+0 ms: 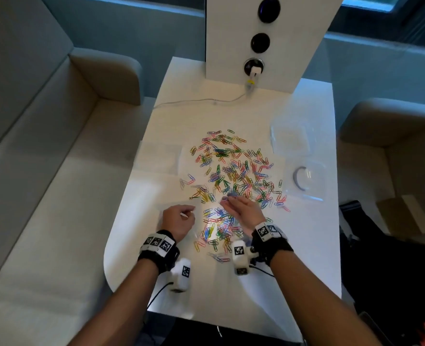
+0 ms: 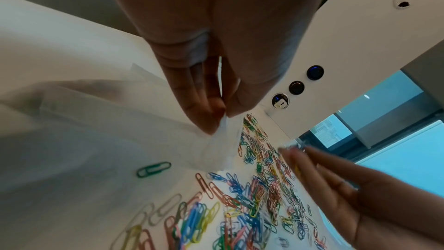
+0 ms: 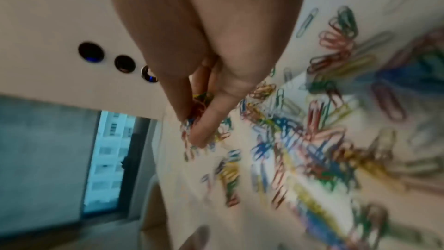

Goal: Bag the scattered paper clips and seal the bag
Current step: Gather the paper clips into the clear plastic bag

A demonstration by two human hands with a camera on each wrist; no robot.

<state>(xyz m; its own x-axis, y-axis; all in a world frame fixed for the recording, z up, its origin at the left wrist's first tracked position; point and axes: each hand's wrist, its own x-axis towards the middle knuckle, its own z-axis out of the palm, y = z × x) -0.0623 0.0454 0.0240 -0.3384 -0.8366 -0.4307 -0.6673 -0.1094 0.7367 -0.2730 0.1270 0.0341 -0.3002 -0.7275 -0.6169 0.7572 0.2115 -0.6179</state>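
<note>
Many coloured paper clips (image 1: 233, 171) lie scattered across the middle of the white table (image 1: 311, 258). My left hand (image 1: 190, 213) sits at the heap's near left and pinches the edge of a clear plastic bag (image 2: 120, 121) between thumb and fingers (image 2: 209, 113). One green clip (image 2: 153, 168) shows through the bag's film. My right hand (image 1: 227, 202) hovers over the near part of the heap (image 3: 312, 149), gripping a small bunch of clips (image 3: 200, 100) between thumb and fingers. The bag is barely visible in the head view.
More clear bags lie at the back right (image 1: 291, 138) and at the left (image 1: 159, 156); another holds a grey ring (image 1: 300, 179). A white upright panel (image 1: 231, 33) with sockets and a plugged-in cable (image 1: 206, 101) stands at the far end. Sofas flank the table.
</note>
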